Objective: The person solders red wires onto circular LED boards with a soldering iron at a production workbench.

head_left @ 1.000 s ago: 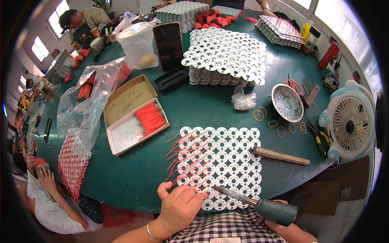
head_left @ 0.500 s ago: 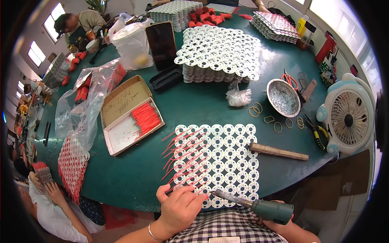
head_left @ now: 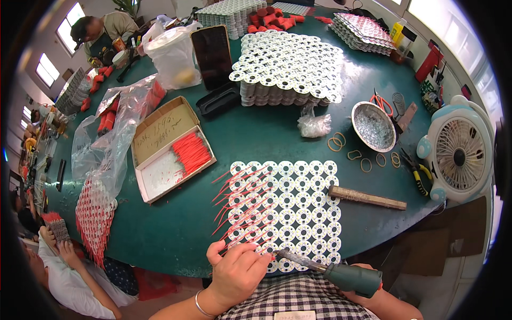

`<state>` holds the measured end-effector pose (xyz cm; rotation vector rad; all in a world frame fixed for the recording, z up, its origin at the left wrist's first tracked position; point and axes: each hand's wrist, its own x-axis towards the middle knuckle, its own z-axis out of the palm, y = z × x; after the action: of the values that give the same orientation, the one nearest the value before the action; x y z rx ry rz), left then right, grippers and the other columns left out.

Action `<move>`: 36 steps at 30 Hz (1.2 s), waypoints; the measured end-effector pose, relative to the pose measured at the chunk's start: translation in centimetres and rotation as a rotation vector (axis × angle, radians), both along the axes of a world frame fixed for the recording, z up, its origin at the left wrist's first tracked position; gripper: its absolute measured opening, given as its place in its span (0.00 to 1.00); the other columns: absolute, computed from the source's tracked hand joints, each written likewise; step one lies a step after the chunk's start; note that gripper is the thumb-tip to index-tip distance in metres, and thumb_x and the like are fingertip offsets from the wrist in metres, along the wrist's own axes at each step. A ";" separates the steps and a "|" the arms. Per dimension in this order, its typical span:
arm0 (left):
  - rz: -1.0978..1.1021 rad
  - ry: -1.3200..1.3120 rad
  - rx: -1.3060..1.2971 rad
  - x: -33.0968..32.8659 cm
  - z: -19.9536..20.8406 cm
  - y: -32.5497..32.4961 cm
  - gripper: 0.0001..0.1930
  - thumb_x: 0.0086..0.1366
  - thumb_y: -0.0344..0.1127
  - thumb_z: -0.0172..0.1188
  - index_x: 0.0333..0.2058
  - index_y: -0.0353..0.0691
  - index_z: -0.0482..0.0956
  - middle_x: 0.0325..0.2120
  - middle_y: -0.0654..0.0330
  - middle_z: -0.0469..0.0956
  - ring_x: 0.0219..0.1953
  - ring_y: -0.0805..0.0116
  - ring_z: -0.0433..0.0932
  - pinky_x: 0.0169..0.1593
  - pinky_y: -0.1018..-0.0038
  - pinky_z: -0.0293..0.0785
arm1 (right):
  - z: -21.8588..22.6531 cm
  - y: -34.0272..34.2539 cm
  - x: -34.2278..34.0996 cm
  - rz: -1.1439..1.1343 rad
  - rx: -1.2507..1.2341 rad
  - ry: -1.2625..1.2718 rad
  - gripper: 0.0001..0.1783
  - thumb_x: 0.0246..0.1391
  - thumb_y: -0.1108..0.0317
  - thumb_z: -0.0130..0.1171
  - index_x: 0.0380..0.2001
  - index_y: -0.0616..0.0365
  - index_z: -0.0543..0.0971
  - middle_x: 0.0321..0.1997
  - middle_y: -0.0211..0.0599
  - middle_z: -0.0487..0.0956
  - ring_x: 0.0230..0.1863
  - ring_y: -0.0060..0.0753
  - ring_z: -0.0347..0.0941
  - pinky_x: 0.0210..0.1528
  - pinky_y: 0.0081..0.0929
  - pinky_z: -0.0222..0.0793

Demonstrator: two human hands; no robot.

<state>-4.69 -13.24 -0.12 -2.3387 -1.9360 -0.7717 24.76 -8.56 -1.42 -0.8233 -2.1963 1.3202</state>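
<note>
The left hand (head_left: 237, 272) rests with curled fingers on the near edge of the white panel of round boards (head_left: 282, 213), seemingly pinching a red wire there to steady it for the tip. The right hand (head_left: 368, 290), mostly hidden, is closed around the green soldering iron (head_left: 333, 269). The iron lies nearly level at the near edge of the green tabletop (head_left: 176, 224), its long axis running right to left, tip pointing left toward the left hand's fingers.

Bright window daylight, soft shadows, perhaps slightly blurred rim
</note>
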 end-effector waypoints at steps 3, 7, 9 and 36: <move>0.008 0.021 -0.006 0.0 0.0 -0.1 0.07 0.44 0.33 0.65 0.26 0.50 0.79 0.20 0.72 0.69 0.34 0.73 0.72 0.51 0.59 0.47 | 1.4 0.1 -0.6 0.043 0.186 -0.157 0.15 0.42 0.70 0.60 0.36 0.63 0.74 0.27 0.36 0.77 0.25 0.27 0.74 0.26 0.23 0.71; 0.004 0.028 -0.017 0.2 0.2 0.2 0.07 0.45 0.34 0.64 0.25 0.50 0.79 0.20 0.72 0.69 0.35 0.73 0.72 0.51 0.59 0.46 | 1.8 -1.3 0.1 -0.298 -0.568 0.092 0.15 0.42 0.74 0.54 0.38 0.64 0.74 0.28 0.38 0.77 0.25 0.30 0.75 0.26 0.24 0.72; 0.014 0.036 -0.009 0.2 0.2 0.1 0.07 0.44 0.34 0.64 0.26 0.51 0.79 0.20 0.72 0.69 0.35 0.73 0.71 0.51 0.59 0.46 | 1.7 -1.5 0.1 -0.350 -0.548 0.104 0.16 0.42 0.75 0.52 0.38 0.64 0.74 0.28 0.38 0.77 0.25 0.31 0.75 0.26 0.24 0.72; 0.022 0.124 -0.040 0.1 0.4 -1.9 0.06 0.44 0.33 0.63 0.24 0.50 0.79 0.19 0.72 0.65 0.32 0.73 0.68 0.49 0.59 0.47 | -0.3 -1.4 0.9 -0.054 -0.172 -0.038 0.12 0.40 0.70 0.61 0.32 0.61 0.76 0.28 0.35 0.78 0.24 0.27 0.74 0.27 0.22 0.70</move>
<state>-4.62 -15.11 0.31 -2.3217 -1.9404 -0.5765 25.70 -9.98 -1.68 -0.9712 -2.0948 1.4939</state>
